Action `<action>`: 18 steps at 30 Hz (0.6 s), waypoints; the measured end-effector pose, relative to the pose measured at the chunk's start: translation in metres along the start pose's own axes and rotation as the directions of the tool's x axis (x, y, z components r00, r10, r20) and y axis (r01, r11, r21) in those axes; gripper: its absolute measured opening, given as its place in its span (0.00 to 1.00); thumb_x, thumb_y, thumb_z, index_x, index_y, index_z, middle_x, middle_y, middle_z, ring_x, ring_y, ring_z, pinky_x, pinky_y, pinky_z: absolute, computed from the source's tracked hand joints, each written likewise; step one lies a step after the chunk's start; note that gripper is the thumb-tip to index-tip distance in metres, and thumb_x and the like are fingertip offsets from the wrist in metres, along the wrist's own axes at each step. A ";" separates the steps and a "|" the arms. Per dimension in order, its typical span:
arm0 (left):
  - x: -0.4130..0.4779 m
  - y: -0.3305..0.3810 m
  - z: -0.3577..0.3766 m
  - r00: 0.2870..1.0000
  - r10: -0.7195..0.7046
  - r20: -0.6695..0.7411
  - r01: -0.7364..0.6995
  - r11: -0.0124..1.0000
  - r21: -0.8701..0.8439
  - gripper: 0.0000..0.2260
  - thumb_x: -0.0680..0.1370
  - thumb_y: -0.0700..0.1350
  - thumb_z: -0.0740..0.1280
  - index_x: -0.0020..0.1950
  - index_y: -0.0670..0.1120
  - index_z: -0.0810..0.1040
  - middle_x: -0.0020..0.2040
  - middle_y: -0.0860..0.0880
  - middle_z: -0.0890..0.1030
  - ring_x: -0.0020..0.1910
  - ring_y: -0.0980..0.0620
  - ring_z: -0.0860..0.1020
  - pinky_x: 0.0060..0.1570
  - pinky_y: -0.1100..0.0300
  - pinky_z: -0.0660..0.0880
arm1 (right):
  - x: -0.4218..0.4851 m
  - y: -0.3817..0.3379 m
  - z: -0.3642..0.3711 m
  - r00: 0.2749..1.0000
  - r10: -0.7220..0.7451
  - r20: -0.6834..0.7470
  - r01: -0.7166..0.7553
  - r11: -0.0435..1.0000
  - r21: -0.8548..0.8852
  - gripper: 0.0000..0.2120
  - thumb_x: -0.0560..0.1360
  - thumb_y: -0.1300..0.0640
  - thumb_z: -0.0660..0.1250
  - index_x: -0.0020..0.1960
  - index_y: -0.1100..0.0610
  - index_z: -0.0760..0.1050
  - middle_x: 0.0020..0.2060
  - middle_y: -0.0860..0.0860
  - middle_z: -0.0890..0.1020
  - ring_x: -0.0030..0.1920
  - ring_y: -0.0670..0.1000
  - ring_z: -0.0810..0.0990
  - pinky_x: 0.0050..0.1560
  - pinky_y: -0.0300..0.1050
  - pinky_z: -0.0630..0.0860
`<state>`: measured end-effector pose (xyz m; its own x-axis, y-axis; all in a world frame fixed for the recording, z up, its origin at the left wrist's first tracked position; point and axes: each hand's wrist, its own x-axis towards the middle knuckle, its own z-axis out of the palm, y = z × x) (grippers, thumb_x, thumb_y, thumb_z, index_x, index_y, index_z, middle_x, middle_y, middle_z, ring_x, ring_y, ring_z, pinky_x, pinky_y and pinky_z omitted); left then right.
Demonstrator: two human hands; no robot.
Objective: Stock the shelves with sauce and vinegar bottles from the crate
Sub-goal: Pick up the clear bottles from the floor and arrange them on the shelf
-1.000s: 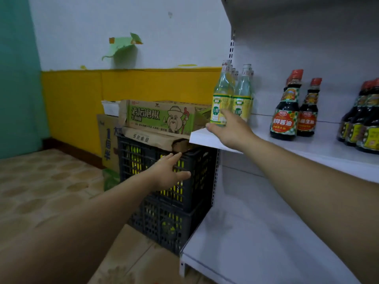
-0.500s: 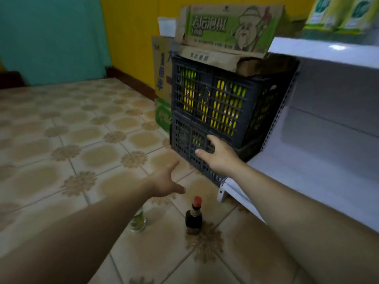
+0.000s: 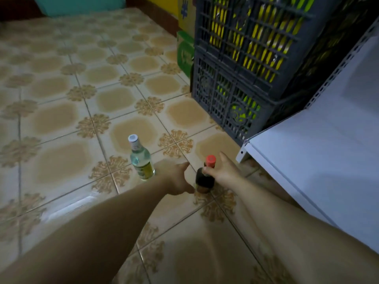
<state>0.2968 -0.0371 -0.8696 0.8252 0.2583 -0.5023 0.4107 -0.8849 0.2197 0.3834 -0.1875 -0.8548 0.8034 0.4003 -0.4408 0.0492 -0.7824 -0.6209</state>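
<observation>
Head view: I see both bottles upright, just in front of the crate (image 3: 235,78).
Right hand (image 3: 224,173): pinching the sauce bottle (image 3: 205,180) by its neck.
Left hand (image 3: 176,179): nearer the vinegar bottle (image 3: 141,162), just beside it; finger curl hidden, can't tell.

Bare forearms reach in from six o'clock; the left hand (image 3: 176,177) and right hand (image 3: 224,173) are likewise bare.

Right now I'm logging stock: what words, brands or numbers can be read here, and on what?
No text can be read.
clear bottle: yellow-green label, blurred.
dark bottle: label not legible.
cardboard box: blue print, blurred and cut off.
green carton: pale print, blurred.
</observation>
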 end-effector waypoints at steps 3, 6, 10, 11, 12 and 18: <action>0.018 -0.003 0.003 0.999 0.027 0.017 -0.028 0.998 0.052 0.47 0.66 0.68 0.69 0.78 0.54 0.50 0.76 0.46 0.62 0.72 0.43 0.64 0.66 0.48 0.68 | 0.014 0.007 0.014 1.000 -0.014 -0.018 0.013 1.000 -0.022 0.22 0.77 0.49 0.67 0.69 0.52 0.68 0.65 0.52 0.75 0.64 0.56 0.74 0.54 0.44 0.68; 0.027 0.002 -0.007 0.989 0.098 0.114 -0.094 0.995 -0.036 0.45 0.71 0.58 0.72 0.78 0.51 0.48 0.78 0.47 0.56 0.75 0.45 0.59 0.71 0.49 0.63 | 0.016 0.013 0.025 0.998 -0.011 -0.062 0.013 0.999 0.030 0.17 0.79 0.51 0.64 0.66 0.52 0.68 0.62 0.52 0.77 0.62 0.57 0.75 0.53 0.45 0.69; 0.032 0.012 -0.024 0.955 0.221 0.196 -0.218 0.975 -0.036 0.44 0.73 0.50 0.73 0.79 0.48 0.47 0.78 0.45 0.53 0.76 0.46 0.56 0.71 0.56 0.59 | -0.001 0.011 0.009 0.982 0.017 -0.189 0.021 0.980 0.196 0.16 0.79 0.49 0.63 0.64 0.53 0.69 0.59 0.53 0.78 0.60 0.55 0.75 0.55 0.47 0.70; 0.032 0.016 -0.027 0.938 0.264 0.223 -0.260 0.964 -0.051 0.45 0.72 0.50 0.73 0.79 0.48 0.46 0.78 0.46 0.53 0.76 0.46 0.56 0.70 0.56 0.59 | -0.005 0.009 -0.003 0.972 0.013 -0.236 0.038 0.976 0.213 0.16 0.79 0.48 0.63 0.63 0.53 0.69 0.57 0.52 0.78 0.58 0.54 0.76 0.54 0.46 0.71; 0.031 0.022 -0.029 0.915 0.320 0.245 -0.305 0.947 -0.097 0.46 0.72 0.49 0.74 0.79 0.50 0.45 0.78 0.47 0.54 0.75 0.47 0.57 0.68 0.56 0.61 | -0.010 0.006 -0.018 0.958 -0.006 -0.286 0.069 0.974 0.214 0.16 0.79 0.47 0.63 0.62 0.54 0.70 0.54 0.52 0.78 0.55 0.53 0.76 0.51 0.46 0.71; 0.010 0.072 -0.061 0.743 0.667 0.064 -0.483 0.599 -0.638 0.45 0.66 0.44 0.77 0.76 0.60 0.54 0.67 0.55 0.72 0.65 0.52 0.72 0.62 0.53 0.71 | -0.056 -0.024 -0.117 0.797 0.045 -0.602 0.264 0.871 0.414 0.12 0.75 0.43 0.65 0.49 0.51 0.75 0.45 0.51 0.80 0.49 0.55 0.80 0.52 0.54 0.77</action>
<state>0.3584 -0.0741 -0.8081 0.8619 -0.4227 -0.2800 0.0951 -0.4076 0.9082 0.4062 -0.2473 -0.7393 0.9999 -0.0030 0.0107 0.0088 -0.3784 -0.9256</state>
